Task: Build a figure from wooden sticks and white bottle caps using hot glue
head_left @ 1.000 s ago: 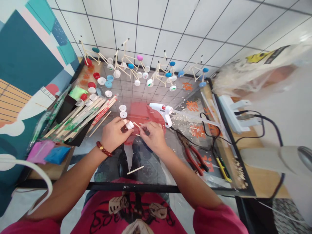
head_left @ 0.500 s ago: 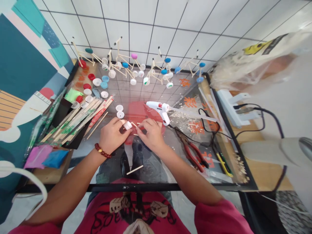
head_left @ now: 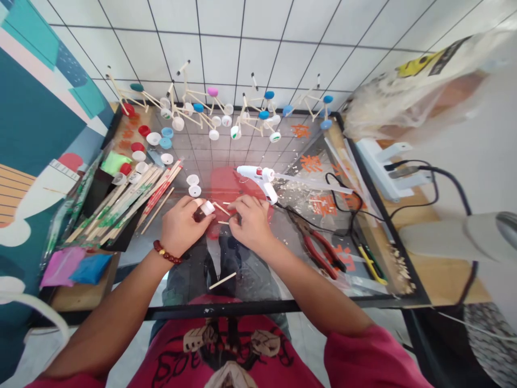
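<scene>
With the left hand [head_left: 181, 226] pinching a white bottle cap [head_left: 207, 207] and the right hand [head_left: 251, 218] pinching a thin stick [head_left: 221, 209], a slack grip could drop the stick.

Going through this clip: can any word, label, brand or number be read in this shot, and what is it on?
Nothing can be read for certain.
Orange characters on the glass tabletop: too blurred to quote.
Yellow label on the plastic bag: too blurred.
Green print on the chopstick wrappers: too small.
Dark lettering on the red shirt: too distorted.
</scene>
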A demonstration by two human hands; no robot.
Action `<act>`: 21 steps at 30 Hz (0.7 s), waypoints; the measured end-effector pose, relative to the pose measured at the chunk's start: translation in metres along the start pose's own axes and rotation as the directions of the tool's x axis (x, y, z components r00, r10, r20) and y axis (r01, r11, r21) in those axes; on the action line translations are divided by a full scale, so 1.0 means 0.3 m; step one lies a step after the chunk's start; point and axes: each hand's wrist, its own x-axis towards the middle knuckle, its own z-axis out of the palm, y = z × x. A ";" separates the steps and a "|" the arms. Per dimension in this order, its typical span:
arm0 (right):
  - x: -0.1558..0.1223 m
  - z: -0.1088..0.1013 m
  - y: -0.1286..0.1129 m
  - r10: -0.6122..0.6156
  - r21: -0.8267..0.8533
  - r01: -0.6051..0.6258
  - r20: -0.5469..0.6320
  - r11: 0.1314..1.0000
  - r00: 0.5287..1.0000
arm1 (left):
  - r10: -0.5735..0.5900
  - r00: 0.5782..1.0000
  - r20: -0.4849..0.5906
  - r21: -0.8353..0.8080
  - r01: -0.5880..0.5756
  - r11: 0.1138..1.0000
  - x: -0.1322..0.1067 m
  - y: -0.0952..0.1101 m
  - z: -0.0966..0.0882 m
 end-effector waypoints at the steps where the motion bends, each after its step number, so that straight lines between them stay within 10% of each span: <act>1: -0.001 -0.002 0.001 0.007 -0.007 -0.007 0.005 1.000 1.000 | -0.001 1.000 0.003 -0.001 0.001 1.000 0.000 -0.001 0.000; 21: 0.002 -0.006 -0.006 -0.005 0.019 0.005 0.020 1.000 1.000 | 0.009 1.000 0.006 0.009 -0.009 1.000 -0.002 -0.007 0.004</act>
